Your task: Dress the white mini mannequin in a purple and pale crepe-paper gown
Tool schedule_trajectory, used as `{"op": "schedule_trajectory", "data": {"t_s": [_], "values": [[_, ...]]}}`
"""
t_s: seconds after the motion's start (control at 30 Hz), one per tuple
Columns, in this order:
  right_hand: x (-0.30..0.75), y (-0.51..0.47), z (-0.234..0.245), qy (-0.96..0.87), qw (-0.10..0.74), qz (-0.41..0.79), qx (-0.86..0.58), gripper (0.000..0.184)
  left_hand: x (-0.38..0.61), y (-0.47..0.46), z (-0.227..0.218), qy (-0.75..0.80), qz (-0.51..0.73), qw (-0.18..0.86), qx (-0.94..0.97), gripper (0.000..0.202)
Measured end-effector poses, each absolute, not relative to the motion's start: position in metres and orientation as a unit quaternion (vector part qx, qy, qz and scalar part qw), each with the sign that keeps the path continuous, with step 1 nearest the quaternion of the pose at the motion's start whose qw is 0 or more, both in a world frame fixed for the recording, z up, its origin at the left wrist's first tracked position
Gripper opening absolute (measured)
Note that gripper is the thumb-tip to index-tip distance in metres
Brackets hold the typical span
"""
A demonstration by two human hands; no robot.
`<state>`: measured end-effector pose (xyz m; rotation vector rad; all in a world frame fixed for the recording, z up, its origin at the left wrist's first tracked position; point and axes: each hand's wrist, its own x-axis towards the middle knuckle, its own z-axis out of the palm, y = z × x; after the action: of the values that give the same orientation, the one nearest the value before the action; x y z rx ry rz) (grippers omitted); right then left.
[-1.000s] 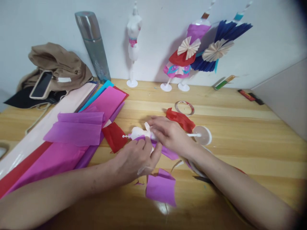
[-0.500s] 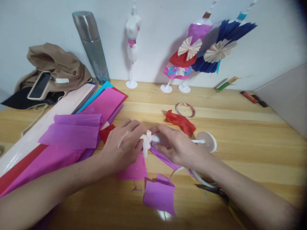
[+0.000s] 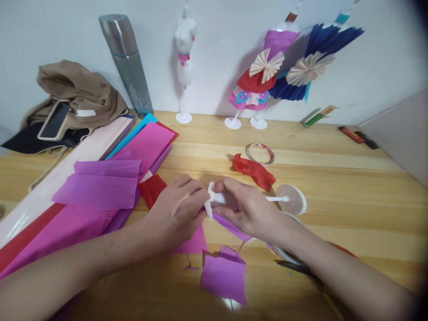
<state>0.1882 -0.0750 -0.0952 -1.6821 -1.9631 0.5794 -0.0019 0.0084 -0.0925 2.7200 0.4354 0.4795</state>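
A miniature white mannequin (image 3: 220, 199) lies on its side between my hands, its round clear base (image 3: 292, 199) off to the right. My right hand (image 3: 249, 207) is closed around the white body, thumb below and fingers above. My left hand (image 3: 182, 209) is closed over the other end, which its fingers mostly hide. A pale crepe paper strip (image 3: 210, 200) wraps the body at my left fingertips. Beneath the mannequin is a purple paper strip (image 3: 232, 227). A pink paper piece (image 3: 195, 240) lies under my left hand, and a purple paper piece (image 3: 224, 276) is nearer me.
Stacked crepe paper (image 3: 100, 183) covers the left side. Behind stand a bottle (image 3: 129, 67), a bare mannequin (image 3: 185, 67) and two dressed mannequins (image 3: 257, 82). Red paper (image 3: 254, 171) and a tape ring (image 3: 260, 154) lie beyond my right hand. Scissors (image 3: 294, 266) sit beside my right forearm.
My left hand has shifted slightly right and its fingers have closed further over the pale strip, which now shows as a narrower band. The right hand keeps its hold.
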Motion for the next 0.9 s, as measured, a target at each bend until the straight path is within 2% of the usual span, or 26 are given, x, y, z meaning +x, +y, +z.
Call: {"op": "schedule_trajectory", "data": {"t_s": [0.27, 0.4, 0.57, 0.63, 0.77, 0.9], "values": [[0.188, -0.076, -0.097, -0.715, 0.252, 0.205, -0.619, 0.025, 0.002, 0.018, -0.095, 0.203, 0.241, 0.232, 0.920, 0.019], [0.189, -0.073, -0.102, -0.700, 0.280, 0.193, -0.628, 0.024, 0.003, 0.020, -0.093, 0.233, 0.222, 0.270, 0.907, 0.020], [0.188, -0.063, -0.099, -0.690, 0.273, 0.170, -0.649, 0.042, 0.006, 0.019, -0.090, 0.283, 0.178, 0.320, 0.886, 0.018], [0.186, -0.057, -0.096, -0.696, 0.257, 0.173, -0.648, 0.038, 0.007, 0.019, -0.091, 0.294, 0.178, 0.327, 0.880, 0.018], [0.183, -0.049, -0.092, -0.694, 0.253, 0.208, -0.641, 0.013, 0.009, 0.021, -0.091, 0.309, 0.177, 0.346, 0.868, 0.024], [0.184, -0.050, -0.095, -0.664, 0.297, 0.257, -0.637, 0.010, 0.010, 0.022, -0.090, 0.325, 0.158, 0.374, 0.855, 0.028]]}}
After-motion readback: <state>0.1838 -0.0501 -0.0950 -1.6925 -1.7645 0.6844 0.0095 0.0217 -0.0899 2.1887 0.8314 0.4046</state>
